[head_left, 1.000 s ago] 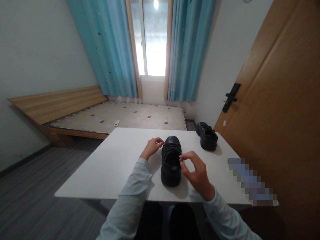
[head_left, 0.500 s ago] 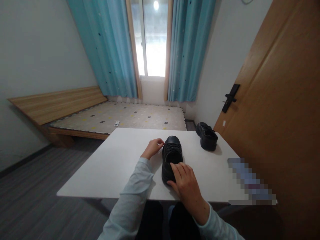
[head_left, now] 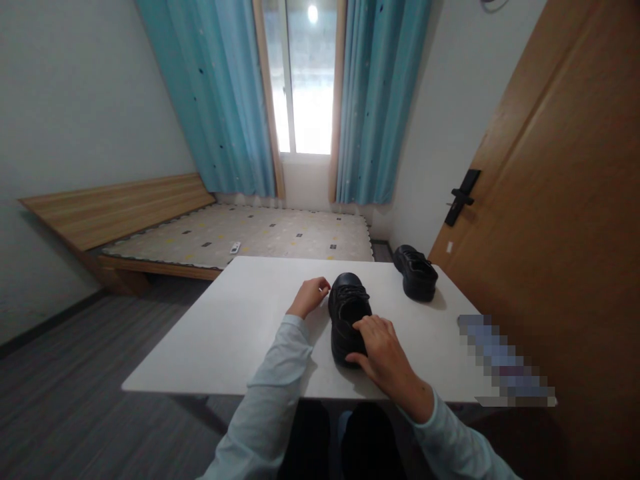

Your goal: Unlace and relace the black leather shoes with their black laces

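From the head view, a black lace-up shoe [head_left: 349,317] stands on the white table [head_left: 240,327], toe pointing toward the window [head_left: 300,80]. The right hand [head_left: 383,347] grips the heel end of this shoe, fingers curled over its collar. The left hand [head_left: 310,297] is loosely curled just left of the toe, touching its side. A second black shoe [head_left: 416,272] sits well right of the first, near the table's far corner.
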`<state>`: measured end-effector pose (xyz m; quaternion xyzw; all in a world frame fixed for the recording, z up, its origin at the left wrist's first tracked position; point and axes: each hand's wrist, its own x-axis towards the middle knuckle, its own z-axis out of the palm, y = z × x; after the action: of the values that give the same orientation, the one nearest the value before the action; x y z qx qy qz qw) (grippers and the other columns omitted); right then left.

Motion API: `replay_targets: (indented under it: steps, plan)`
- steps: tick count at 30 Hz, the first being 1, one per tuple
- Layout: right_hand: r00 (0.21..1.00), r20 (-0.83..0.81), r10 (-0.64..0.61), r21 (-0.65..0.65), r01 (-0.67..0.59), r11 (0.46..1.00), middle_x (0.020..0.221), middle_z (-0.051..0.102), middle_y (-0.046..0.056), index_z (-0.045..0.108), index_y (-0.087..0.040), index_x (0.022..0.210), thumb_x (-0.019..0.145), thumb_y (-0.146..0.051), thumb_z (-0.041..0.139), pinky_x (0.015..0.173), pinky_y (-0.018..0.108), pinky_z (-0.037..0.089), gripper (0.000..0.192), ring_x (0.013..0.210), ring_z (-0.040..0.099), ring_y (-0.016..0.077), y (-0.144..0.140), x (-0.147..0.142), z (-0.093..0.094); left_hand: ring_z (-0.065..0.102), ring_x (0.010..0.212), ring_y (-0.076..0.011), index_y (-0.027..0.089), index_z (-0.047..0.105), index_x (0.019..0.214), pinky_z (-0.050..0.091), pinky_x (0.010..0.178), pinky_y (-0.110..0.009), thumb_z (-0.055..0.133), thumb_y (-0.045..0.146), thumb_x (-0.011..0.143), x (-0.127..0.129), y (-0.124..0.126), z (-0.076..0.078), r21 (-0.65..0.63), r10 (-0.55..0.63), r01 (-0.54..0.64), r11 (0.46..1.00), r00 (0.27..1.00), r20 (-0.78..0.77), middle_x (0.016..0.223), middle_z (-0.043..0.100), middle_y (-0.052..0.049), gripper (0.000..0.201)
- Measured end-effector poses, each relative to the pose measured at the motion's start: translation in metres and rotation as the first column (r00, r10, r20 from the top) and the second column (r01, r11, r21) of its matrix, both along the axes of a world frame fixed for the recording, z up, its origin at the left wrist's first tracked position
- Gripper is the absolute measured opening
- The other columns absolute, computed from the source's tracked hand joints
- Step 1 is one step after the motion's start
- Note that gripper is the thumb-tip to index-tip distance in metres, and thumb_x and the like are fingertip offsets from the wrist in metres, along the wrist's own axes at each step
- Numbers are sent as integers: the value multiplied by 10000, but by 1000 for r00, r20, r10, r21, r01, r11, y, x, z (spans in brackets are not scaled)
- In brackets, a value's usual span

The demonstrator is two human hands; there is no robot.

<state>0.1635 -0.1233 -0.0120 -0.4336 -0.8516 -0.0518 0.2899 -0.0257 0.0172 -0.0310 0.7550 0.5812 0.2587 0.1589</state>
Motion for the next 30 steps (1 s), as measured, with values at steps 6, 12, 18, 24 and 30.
replay_targets:
  steps: [6,12,18,24,30]
  plan:
    - [1000,25,17,-64,-15,998,970,589,111,514,-169,982,676,-176,742,775,414,476,382,910,564,277,24,26,33,652,883,-192,170,699,921,468,820,-277,510,162,796,0,0,0,-19,7,-7,1000,1000,-19,952,715,-85,226]
    - [994,52,-96,-28,98,995,1023,579,122,499,-171,1023,704,-181,702,814,419,492,378,1006,554,299,69,49,34,655,850,-172,176,699,923,475,806,-256,519,179,810,1,0,0,-31,-8,9,999,1000,21,957,716,-69,213]
    - [968,119,-220,3,221,975,1047,565,142,492,-168,1036,743,-208,659,759,404,516,339,1032,539,312,119,75,19,654,861,-181,176,703,902,476,809,-261,534,174,800,2,-1,2,-36,-4,5,999,999,37,943,717,-70,197]
    - [958,112,-264,3,265,964,1052,548,140,497,-147,1025,746,-193,662,826,398,488,327,1047,515,301,156,94,9,653,843,-176,174,704,913,477,803,-260,525,177,805,4,-3,4,-40,-47,49,998,998,39,931,717,-69,208]
    - [950,120,-288,3,290,957,1049,544,146,499,-143,999,707,-167,704,836,402,472,357,1045,513,304,172,98,11,654,837,-185,165,700,916,477,789,-269,520,183,809,4,-2,3,-49,-61,63,997,998,35,930,717,-82,210]
